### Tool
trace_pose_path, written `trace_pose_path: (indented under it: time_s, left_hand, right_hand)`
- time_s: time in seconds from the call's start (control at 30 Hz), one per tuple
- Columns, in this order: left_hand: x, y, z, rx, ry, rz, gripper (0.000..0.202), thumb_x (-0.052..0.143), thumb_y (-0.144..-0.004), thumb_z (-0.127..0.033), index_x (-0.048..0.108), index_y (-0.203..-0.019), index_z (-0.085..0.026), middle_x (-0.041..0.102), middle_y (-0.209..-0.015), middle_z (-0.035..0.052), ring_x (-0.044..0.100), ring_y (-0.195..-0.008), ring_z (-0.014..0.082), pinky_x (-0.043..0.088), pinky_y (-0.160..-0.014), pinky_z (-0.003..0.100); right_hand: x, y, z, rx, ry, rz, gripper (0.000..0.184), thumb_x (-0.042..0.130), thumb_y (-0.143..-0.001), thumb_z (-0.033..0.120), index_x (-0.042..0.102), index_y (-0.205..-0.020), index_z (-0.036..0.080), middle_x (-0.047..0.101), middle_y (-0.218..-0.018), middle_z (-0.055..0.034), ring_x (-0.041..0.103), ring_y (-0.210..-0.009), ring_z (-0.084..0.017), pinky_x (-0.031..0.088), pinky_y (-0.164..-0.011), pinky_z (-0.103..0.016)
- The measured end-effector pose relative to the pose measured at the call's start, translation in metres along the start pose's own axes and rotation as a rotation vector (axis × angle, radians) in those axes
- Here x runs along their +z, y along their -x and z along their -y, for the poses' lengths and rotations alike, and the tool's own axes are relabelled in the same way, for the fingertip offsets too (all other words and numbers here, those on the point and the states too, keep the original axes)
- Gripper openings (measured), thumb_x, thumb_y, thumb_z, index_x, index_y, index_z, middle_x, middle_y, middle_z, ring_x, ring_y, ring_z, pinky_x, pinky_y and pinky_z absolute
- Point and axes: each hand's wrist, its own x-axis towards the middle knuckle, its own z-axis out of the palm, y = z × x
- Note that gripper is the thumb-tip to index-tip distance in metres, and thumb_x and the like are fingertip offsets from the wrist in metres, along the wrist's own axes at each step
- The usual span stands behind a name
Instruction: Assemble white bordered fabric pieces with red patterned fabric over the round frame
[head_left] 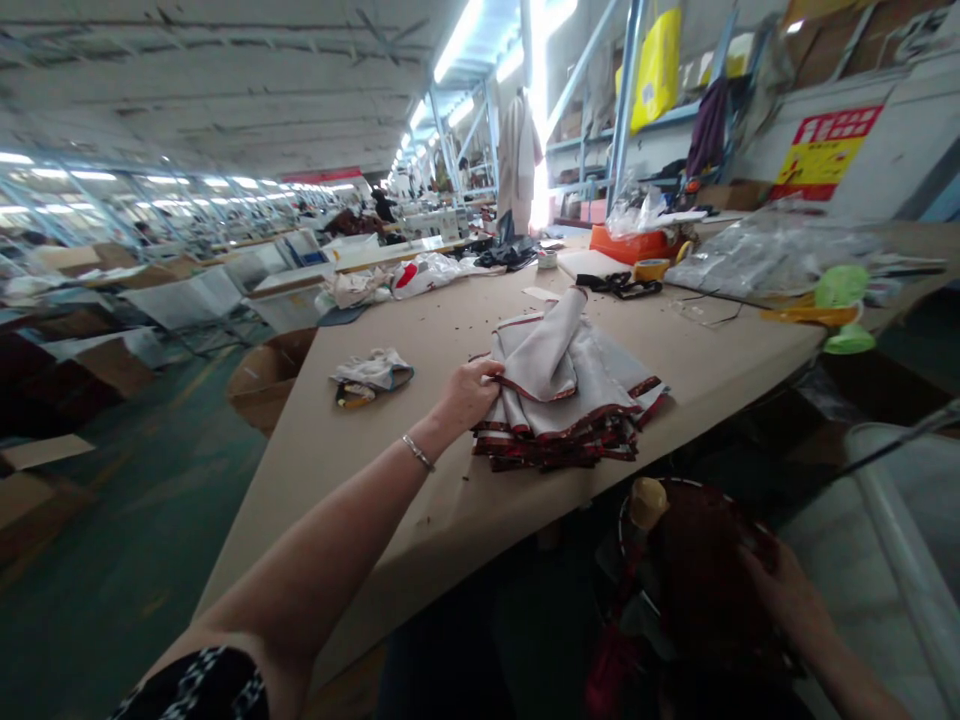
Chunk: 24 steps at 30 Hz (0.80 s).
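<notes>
On the table lies a stack of grey fabric pieces [570, 400] with dark red, patterned edges. My left hand [474, 392] pinches the left edge of a top piece, which is folded up loosely. Low on the right, below the table's edge, my right hand [780, 590] rests at a dark red cloth [705, 560] in a shadowed heap. Its fingers are dim and blurred, so I cannot make out whether they grip the cloth. A tan, rounded thing [648, 502] sits at the top of that heap.
A pair of pale work gloves [373, 370] lies left on the brown-covered table [375, 470]. Toward the back are black straps [619, 284], an orange tray [637, 245] and clear plastic bags [772, 250]. A cardboard box [271, 378] stands beyond the left edge, a white frame [900, 520] at right.
</notes>
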Motion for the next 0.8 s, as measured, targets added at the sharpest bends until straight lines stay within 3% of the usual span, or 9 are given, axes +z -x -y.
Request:
trace_pose_path:
  time_s: [0.07, 0.17, 0.37, 0.43, 0.5, 0.6, 0.7, 0.8]
  left_hand:
    - [0.004, -0.004, 0.002, -0.014, 0.051, -0.021, 0.029, 0.053, -0.073, -0.013, 0.075, -0.091, -0.017, 0.075, -0.09, 0.0044, 0.067, -0.084, 0.0173, 0.052, -0.081, 0.028]
    - [0.004, -0.009, 0.001, -0.043, 0.122, -0.052, 0.024, 0.053, -0.073, -0.016, 0.076, -0.081, -0.015, 0.074, -0.076, 0.0038, 0.065, -0.071, 0.0147, 0.05, -0.068, 0.024]
    - [-0.018, -0.003, -0.021, 0.018, 0.209, 0.01, 0.016, 0.06, -0.07, -0.018, 0.076, -0.074, -0.017, 0.07, -0.064, 0.0005, 0.058, -0.059, 0.0115, 0.043, -0.058, 0.021]
    - [-0.028, 0.005, -0.031, 0.072, 0.218, 0.044, 0.016, 0.061, -0.071, -0.018, 0.076, -0.075, -0.017, 0.069, -0.064, 0.0006, 0.057, -0.059, 0.0111, 0.042, -0.057, 0.022]
    - [-0.036, 0.016, -0.042, 0.123, 0.215, 0.063, 0.017, 0.06, -0.072, -0.017, 0.076, -0.075, -0.018, 0.069, -0.067, 0.0012, 0.057, -0.06, 0.011, 0.042, -0.057, 0.022]
    - [-0.046, 0.039, -0.061, 0.189, 0.173, 0.039, 0.022, 0.055, -0.071, -0.011, 0.075, -0.073, -0.018, 0.067, -0.07, 0.002, 0.058, -0.063, 0.011, 0.044, -0.059, 0.022]
    - [-0.056, 0.064, -0.082, 0.307, 0.011, 0.003, 0.022, 0.054, -0.068, -0.008, 0.074, -0.068, -0.018, 0.062, -0.066, 0.0013, 0.055, -0.063, 0.0113, 0.043, -0.062, 0.024]
    - [-0.066, 0.087, -0.099, 0.441, -0.144, 0.01, 0.02, 0.055, -0.07, -0.008, 0.07, -0.063, -0.019, 0.056, -0.063, 0.0, 0.05, -0.063, 0.0119, 0.041, -0.065, 0.027]
  right_hand:
    - [-0.006, 0.002, 0.011, -0.005, -0.059, 0.06, 0.066, 0.043, -0.071, 0.061, 0.056, -0.115, 0.014, 0.064, -0.116, -0.0183, 0.063, -0.105, -0.035, 0.049, -0.093, -0.047]
    - [-0.029, 0.006, 0.055, -0.044, -0.183, 0.075, 0.057, 0.044, -0.076, 0.059, 0.057, -0.113, 0.017, 0.065, -0.115, -0.0153, 0.062, -0.107, -0.032, 0.046, -0.096, -0.045]
    - [-0.076, 0.036, 0.161, -0.183, -0.426, 0.087, 0.042, 0.052, -0.082, 0.054, 0.062, -0.108, 0.023, 0.07, -0.099, -0.007, 0.067, -0.089, -0.024, 0.053, -0.079, -0.037]
    - [-0.09, 0.054, 0.195, -0.357, -0.424, 0.043, 0.032, 0.052, -0.086, 0.048, 0.064, -0.105, 0.025, 0.07, -0.097, -0.0049, 0.066, -0.087, -0.021, 0.053, -0.077, -0.034]
    - [-0.102, 0.07, 0.23, -0.617, -0.417, 0.006, 0.022, 0.051, -0.09, 0.037, 0.065, -0.102, 0.025, 0.068, -0.102, -0.0042, 0.065, -0.093, -0.019, 0.052, -0.083, -0.031]
    - [-0.114, 0.086, 0.282, -0.968, -0.41, 0.024, 0.019, 0.048, -0.092, 0.023, 0.064, -0.103, 0.024, 0.064, -0.109, -0.0046, 0.061, -0.102, -0.016, 0.049, -0.09, -0.03]
    - [-0.113, 0.093, 0.327, -1.15, -0.318, 0.032, 0.021, 0.048, -0.093, 0.02, 0.062, -0.109, 0.02, 0.063, -0.109, -0.0065, 0.056, -0.105, -0.018, 0.047, -0.094, -0.035]
    - [-0.104, 0.099, 0.359, -1.23, -0.168, 0.05, 0.021, 0.053, -0.091, 0.025, 0.063, -0.108, 0.018, 0.063, -0.107, -0.0075, 0.054, -0.101, -0.022, 0.048, -0.088, -0.037]
